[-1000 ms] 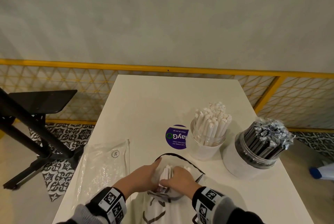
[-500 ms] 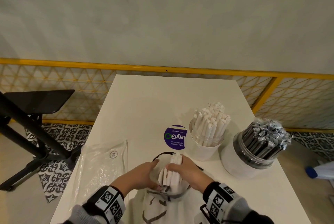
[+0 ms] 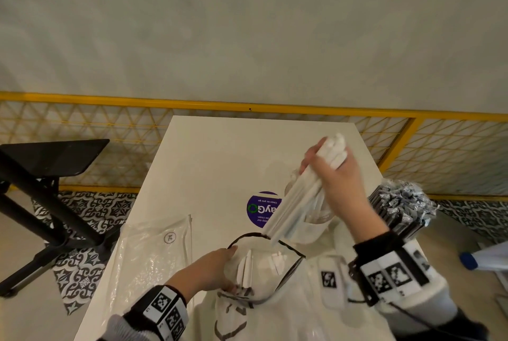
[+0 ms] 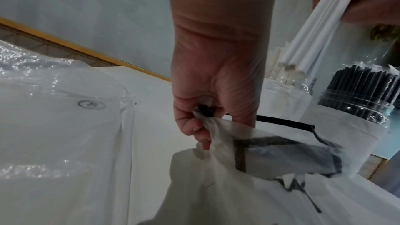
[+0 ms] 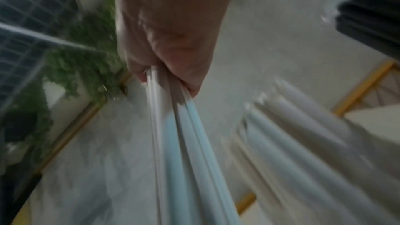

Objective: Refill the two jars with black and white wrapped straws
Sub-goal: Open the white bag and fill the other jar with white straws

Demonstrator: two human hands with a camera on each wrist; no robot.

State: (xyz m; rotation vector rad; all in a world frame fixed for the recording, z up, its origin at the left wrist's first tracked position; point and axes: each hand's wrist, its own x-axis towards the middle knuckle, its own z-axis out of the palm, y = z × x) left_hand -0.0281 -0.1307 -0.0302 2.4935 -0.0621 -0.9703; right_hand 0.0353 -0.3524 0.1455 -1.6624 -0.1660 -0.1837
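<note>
Smooth white table (image 3: pixel 220 153), paper-wrapped cylindrical straws (image 3: pixel 299 197)

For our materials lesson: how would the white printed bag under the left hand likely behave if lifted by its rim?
Probably floppy: the bag crumples where the left hand pinches it. Likely light, being thin and translucent. It may sag shut if released, since the rim seems to stay open only while held.

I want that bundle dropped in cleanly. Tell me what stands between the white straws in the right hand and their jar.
Only the jar's own contents: white straws already stand in it. The held bundle hangs tilted just above the mouth in the right hand. Nothing else visibly intervenes.
</note>
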